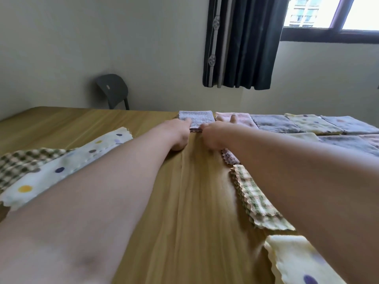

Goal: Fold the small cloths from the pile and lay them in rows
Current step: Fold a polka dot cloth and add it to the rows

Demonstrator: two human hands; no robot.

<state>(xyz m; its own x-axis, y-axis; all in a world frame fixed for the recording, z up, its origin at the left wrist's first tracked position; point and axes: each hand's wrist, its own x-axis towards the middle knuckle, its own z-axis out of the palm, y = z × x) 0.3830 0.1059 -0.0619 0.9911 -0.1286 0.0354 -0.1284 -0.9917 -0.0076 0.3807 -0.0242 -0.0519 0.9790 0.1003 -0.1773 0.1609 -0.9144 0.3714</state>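
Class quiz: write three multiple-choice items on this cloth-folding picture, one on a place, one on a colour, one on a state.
1. Where do the unfolded cloths lie? A on the table, left side; B on the floor; C on the windowsill.
2. The chair is: A red; B dark grey; C white.
3. The lilac cloth that the left hand and right hand touch is: A hanging; B balled up; C folded flat.
Key: 1A, they lie spread at the left edge; 2B, its back shows dark grey; 3C, it lies squared on the wood.
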